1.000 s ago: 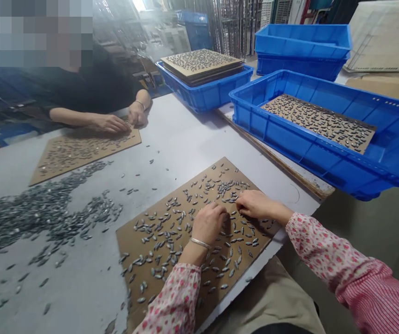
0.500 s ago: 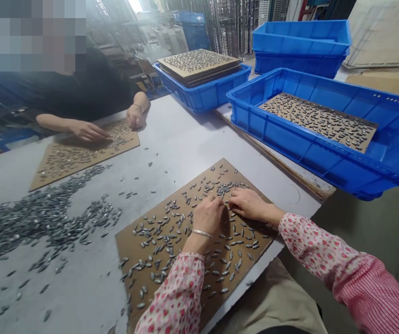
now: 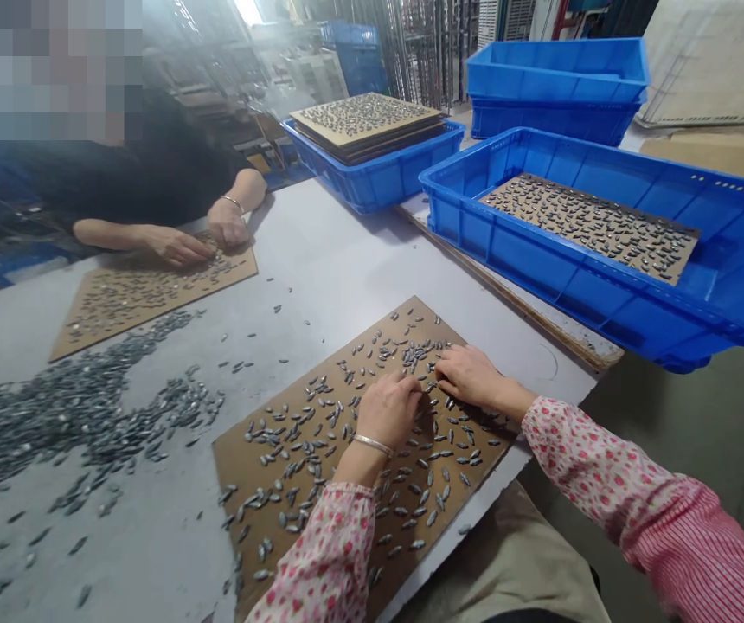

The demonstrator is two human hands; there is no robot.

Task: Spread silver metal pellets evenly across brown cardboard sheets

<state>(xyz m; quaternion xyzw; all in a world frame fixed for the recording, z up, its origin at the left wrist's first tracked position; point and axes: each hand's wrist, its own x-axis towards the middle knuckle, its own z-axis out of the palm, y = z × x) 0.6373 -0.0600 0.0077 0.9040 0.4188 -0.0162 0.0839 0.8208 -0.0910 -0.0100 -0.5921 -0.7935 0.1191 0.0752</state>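
Note:
A brown board (image 3: 404, 554) lies before me on the white table, scattered with small grey, spindle-shaped metal pieces (image 3: 294, 467). Over its middle, my left hand (image 3: 388, 407) is bent down with its fingers curled together among the pieces. My right hand (image 3: 469, 374) is close by on the right, fingers curled and pressed toward the board's surface. Whatever lies between the fingertips of either hand is too small or hidden to make out. Just beyond both hands is a denser cluster of pieces (image 3: 416, 353).
A large heap of the same pieces (image 3: 54, 407) spreads over the table (image 3: 359, 260) at left. Across from me, a co-worker's hands (image 3: 183, 248) work over another board (image 3: 118, 303). A blue crate (image 3: 580, 268) holds a covered board; another crate (image 3: 372, 186) carries stacked boards (image 3: 365, 117).
My hands have drawn slightly apart, the left a little down, the right a little to the right. The co-worker's hands have come closer together.

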